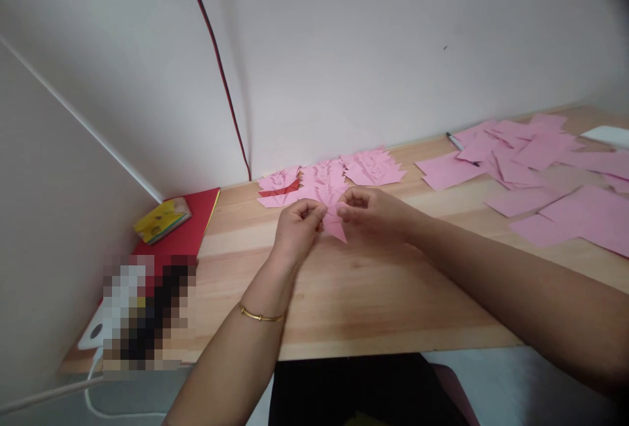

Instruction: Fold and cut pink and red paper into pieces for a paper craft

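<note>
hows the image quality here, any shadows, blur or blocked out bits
Head view: soft light, faint shadow on the table beneath the right forearm; head view: pixelation covers part of the lower left; head view: upper right corner darkened; head view: fine detail on the held pink paper looks soft.

Soft pink colours the small paper piece (336, 231) at the centre, the cut-out papers (372, 167) behind it, patterned with jagged edges and small openings, and the plain loose sheets (604, 213) to the right, with one strip (282, 189) of bright red among the cut-outs. The surface (363, 301) is pale wood with tan and honey grain bands, against a plain greyish-white wall (344, 52) crossed by a dark cord (219, 62) edged in red. At left, a yellow packet (160, 221) with darker markings sits on a solid red folder (204, 210) with a yellow edge; the bracelet (260, 317) is gold.
</note>
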`<state>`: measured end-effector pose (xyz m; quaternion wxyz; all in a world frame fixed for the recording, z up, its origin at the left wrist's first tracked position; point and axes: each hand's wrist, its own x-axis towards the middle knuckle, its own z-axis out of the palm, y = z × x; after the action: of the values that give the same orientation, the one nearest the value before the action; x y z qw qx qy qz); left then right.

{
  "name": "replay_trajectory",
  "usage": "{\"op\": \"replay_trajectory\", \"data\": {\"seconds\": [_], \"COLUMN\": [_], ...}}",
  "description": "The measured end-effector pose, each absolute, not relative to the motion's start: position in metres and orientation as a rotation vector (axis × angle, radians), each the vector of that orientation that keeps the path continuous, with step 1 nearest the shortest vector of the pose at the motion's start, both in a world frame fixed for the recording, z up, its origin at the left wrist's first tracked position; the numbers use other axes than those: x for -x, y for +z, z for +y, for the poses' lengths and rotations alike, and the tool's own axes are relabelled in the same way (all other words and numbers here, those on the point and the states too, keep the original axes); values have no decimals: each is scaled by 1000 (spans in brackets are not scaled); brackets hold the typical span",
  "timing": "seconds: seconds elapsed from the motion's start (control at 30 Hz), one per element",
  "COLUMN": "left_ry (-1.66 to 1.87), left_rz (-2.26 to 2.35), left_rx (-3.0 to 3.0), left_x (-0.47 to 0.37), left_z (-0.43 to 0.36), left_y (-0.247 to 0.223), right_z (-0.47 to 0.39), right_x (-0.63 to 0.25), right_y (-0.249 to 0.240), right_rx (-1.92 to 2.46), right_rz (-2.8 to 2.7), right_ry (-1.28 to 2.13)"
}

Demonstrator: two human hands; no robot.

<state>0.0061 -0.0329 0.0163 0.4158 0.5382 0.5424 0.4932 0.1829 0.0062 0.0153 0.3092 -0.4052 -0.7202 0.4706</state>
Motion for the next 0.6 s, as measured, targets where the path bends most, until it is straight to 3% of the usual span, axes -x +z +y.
{"op": "replay_trajectory", "data": {"seconds": [0.17, 0.33, 0.6], "left_ry": [1244, 1048, 973], "left_rz": [1257, 1140, 1150], "left_rx": [-1161, -1092, -1208], "left_x": [-9, -6, -4], "left_z": [-34, -36, -35], "left_y": [15, 10, 10], "right_z": [5, 5, 5], "right_x": [-181, -183, -182], "right_y": [13, 13, 11], "right_rx": [999, 958, 942], "right_rz": [-1912, -1767, -1831], "right_ry": [1176, 1379, 1281]}}
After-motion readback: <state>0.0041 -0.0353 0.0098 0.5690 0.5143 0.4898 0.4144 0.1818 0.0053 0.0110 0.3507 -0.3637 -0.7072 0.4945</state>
